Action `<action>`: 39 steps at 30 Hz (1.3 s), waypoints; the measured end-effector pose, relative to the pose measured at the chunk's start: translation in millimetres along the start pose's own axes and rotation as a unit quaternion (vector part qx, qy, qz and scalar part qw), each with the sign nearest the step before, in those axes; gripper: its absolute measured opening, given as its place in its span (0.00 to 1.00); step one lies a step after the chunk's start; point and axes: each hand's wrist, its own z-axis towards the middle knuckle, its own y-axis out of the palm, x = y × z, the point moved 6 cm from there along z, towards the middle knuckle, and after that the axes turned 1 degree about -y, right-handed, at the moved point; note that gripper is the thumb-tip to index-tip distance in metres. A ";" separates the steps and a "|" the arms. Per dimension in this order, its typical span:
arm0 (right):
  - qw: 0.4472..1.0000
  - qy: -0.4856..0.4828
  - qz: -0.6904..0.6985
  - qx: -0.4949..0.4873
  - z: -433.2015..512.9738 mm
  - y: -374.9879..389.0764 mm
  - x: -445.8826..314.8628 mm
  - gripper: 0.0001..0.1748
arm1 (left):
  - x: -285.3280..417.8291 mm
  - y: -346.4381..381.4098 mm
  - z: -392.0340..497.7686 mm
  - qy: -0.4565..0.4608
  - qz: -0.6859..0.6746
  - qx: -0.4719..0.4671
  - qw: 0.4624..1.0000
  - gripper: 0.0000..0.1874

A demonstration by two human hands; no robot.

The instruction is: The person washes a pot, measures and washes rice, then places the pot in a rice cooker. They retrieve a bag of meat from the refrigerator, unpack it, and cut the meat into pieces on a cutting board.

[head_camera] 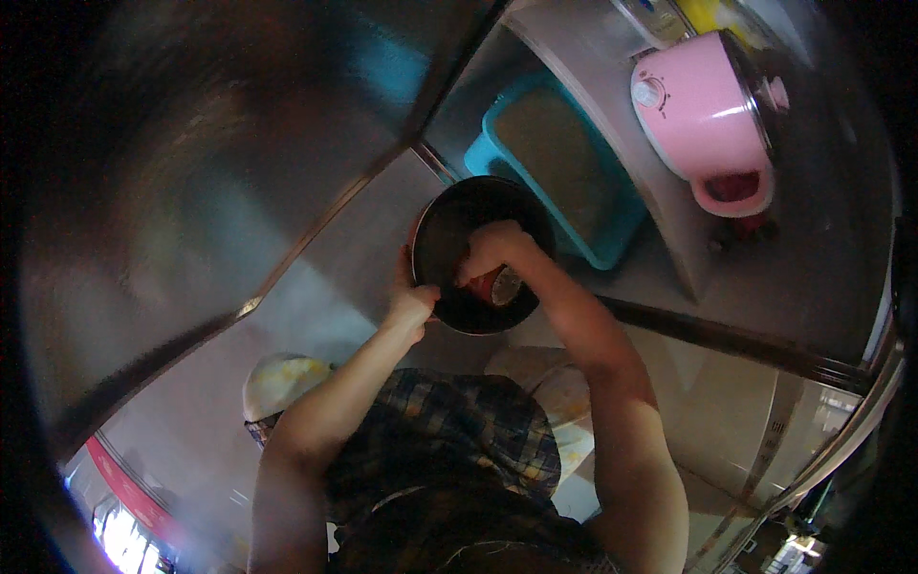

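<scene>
A dark round pot (445,215) is in front of me, its open top facing up. My left hand (414,301) grips its near left rim, thumb over the edge and fingers along the outside. My right hand (495,250) reaches over the pot, its fingers curled downward inside. Beside those fingers lies a small reddish object with a pale round end (506,285), perhaps a cup. Shadow hides whether the right fingers hold it. Just beyond the pot, a blue plastic bin (549,197) stands in an open cabinet with brownish contents.
On the shelf (674,237) at the right stands a pink electric cooking pot (703,107) with a dial, handle and lid. A dark cabinet door (179,179) stands at the left. The cabinet's lower edge (731,344) runs along the right. The tiled floor (688,387) lies below.
</scene>
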 end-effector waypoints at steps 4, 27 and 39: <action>0.999 0.001 -0.035 -0.036 -5.9 -1.5 -0.4 0.39 | 2.7 4.4 -12.4 -0.028 -0.003 -0.001 1.000 0.50; 0.767 0.044 0.342 0.541 -67.2 -73.5 165.8 0.46 | 13.2 2.9 -4.9 -0.016 -0.040 -0.028 0.999 0.49; 0.951 0.036 0.133 0.276 -2.0 60.1 21.1 0.11 | 2.4 0.6 -3.9 -0.043 -0.075 -0.024 0.996 0.49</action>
